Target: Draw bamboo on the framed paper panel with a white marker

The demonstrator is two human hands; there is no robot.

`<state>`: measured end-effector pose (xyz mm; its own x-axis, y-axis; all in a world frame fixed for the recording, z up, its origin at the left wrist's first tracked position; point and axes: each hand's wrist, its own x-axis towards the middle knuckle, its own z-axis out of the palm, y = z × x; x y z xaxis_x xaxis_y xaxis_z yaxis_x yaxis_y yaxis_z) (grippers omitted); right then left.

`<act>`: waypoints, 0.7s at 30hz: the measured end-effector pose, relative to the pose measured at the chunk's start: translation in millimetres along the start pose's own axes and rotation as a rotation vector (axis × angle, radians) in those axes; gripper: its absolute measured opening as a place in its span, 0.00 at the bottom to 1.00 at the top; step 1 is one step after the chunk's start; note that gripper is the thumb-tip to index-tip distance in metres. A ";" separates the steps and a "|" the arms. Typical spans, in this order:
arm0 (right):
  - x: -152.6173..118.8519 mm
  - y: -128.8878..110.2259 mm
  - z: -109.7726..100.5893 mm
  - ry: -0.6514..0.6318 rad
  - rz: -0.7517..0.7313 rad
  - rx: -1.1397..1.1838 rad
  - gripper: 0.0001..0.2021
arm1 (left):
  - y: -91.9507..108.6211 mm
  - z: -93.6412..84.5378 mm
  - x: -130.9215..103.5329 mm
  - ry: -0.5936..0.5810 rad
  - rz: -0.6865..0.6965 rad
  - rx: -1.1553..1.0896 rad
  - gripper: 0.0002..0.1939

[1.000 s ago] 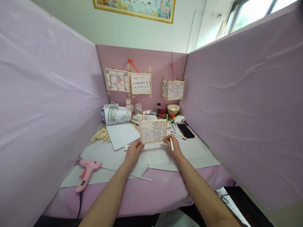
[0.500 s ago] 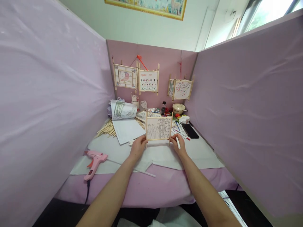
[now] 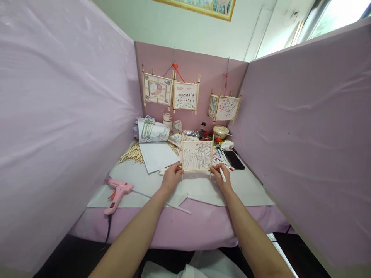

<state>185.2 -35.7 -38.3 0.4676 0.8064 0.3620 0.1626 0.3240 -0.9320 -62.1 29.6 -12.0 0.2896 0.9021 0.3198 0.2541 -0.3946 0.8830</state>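
A wooden-framed drawing [image 3: 197,155] of dark plant stems stands upright between my hands, facing me. My left hand [image 3: 173,175] pinches its lower left post. At the lower right post, my right hand [image 3: 222,177] grips the frame and also has a white pen [image 3: 222,174] lying between its fingers. Behind the frame's left side is an open sketchpad [image 3: 158,155] with its upper page curled over. Coloured pens [image 3: 224,163] lie just beyond my right hand.
A pink glue gun [image 3: 118,195] rests at the left, near a white stick [image 3: 181,209]. Thin wooden sticks [image 3: 131,153] are piled behind. A black phone [image 3: 234,160] lies right. Framed lanterns [image 3: 186,95] hang at the back, above a lidded bowl [image 3: 220,132].
The view has shifted slightly, so most things appear a little further right. Both hands still hold the framed drawing, and the pen in my right hand is tilted a bit more.
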 end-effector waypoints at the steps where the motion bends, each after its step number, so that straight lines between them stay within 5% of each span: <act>1: -0.4 -0.3 -0.4 0.004 -0.001 -0.006 0.15 | 0.2 0.0 -0.2 -0.001 0.002 0.003 0.12; 21: 0.8 3.2 0.9 0.023 -0.022 -0.032 0.16 | 4.4 0.1 -1.1 0.004 0.030 0.006 0.08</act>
<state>185.3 -33.6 -41.0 0.4836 0.7873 0.3825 0.2009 0.3254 -0.9240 -61.2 26.8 -8.5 0.2938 0.8904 0.3477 0.2504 -0.4227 0.8710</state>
